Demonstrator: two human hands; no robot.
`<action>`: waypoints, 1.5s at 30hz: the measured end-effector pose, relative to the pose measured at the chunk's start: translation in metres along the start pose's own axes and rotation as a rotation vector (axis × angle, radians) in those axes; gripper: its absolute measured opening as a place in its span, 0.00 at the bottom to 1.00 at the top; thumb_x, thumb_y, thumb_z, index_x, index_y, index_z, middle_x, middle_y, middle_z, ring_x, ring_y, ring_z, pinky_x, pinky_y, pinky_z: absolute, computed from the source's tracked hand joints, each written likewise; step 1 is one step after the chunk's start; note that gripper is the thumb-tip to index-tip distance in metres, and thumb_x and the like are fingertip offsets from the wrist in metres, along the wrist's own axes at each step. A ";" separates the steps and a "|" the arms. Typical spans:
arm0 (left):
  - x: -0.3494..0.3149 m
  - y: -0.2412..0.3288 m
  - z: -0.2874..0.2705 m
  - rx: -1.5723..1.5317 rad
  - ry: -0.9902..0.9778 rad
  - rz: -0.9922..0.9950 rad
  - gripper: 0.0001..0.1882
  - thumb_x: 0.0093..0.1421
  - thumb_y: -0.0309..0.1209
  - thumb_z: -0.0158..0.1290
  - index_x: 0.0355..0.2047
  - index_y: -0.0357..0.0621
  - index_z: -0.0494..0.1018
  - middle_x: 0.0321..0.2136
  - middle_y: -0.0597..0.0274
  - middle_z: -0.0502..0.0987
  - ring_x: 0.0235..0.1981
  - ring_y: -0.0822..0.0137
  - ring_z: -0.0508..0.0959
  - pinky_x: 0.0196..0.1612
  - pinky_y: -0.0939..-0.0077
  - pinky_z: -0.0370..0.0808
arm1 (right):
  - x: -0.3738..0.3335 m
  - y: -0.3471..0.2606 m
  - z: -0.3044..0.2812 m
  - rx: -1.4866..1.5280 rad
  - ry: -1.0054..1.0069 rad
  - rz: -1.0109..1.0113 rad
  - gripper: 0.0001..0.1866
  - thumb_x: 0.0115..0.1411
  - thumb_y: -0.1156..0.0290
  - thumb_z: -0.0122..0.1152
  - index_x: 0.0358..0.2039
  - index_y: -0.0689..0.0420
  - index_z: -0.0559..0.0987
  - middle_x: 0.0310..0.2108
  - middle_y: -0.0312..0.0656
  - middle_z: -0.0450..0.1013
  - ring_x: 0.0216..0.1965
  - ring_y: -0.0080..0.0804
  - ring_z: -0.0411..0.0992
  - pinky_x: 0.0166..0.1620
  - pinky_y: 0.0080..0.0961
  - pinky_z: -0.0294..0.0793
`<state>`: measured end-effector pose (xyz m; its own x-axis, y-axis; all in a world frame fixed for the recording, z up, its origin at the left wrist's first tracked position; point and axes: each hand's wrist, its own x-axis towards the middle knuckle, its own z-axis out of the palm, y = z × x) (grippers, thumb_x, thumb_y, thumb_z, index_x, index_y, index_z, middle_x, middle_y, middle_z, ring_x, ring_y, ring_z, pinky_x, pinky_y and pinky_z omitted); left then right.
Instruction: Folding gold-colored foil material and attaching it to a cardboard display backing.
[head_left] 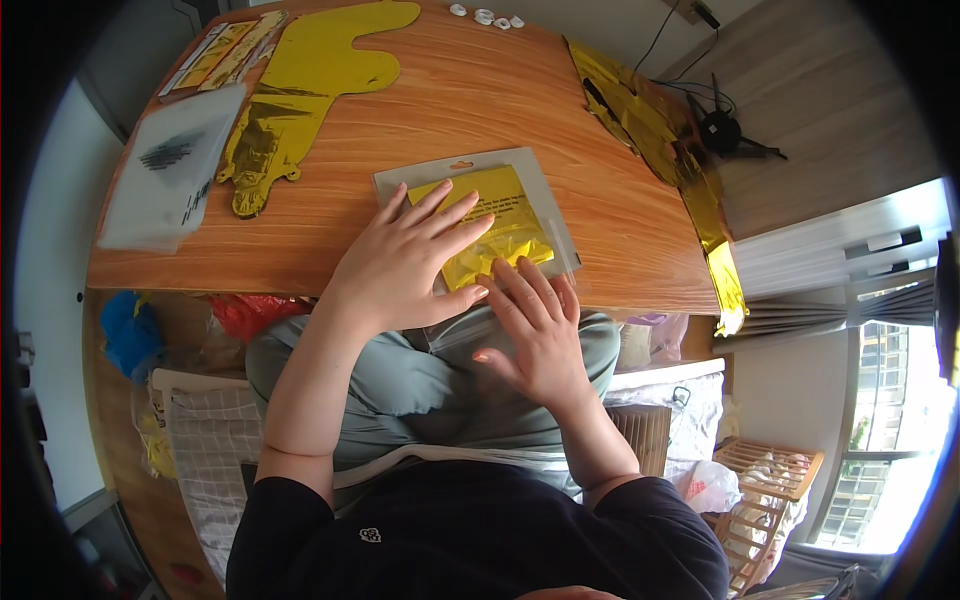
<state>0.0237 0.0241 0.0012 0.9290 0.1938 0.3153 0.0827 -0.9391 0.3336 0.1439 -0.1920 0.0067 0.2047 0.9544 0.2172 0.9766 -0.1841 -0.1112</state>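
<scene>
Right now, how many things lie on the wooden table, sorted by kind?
Clear packets holding folded gold foil, one under both hands: 1
Flat gold foil balloons: 2
Long gold-and-clear packets at the far left corner: 1
Frosted white plastic bags: 1
Small white rings at the far edge: 4
Total: 9

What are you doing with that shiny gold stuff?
A person sits at a wooden table and presses both hands flat on a clear plastic packet with folded gold foil inside. The left hand lies on top of it, and the right hand rests on its near edge. More gold foil balloons lie flat farther back.
</scene>
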 end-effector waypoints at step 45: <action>0.002 -0.001 -0.004 0.032 -0.085 0.004 0.49 0.54 0.68 0.61 0.70 0.54 0.69 0.72 0.57 0.65 0.76 0.55 0.58 0.78 0.42 0.50 | 0.038 0.017 -0.012 0.058 0.171 0.038 0.27 0.65 0.66 0.65 0.63 0.57 0.76 0.64 0.53 0.72 0.68 0.57 0.67 0.69 0.53 0.65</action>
<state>0.0243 0.0267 0.0050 0.9565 0.1670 0.2393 0.0896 -0.9485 0.3037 0.1689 -0.1617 0.0248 0.2542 0.8925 0.3727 0.9635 -0.2003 -0.1775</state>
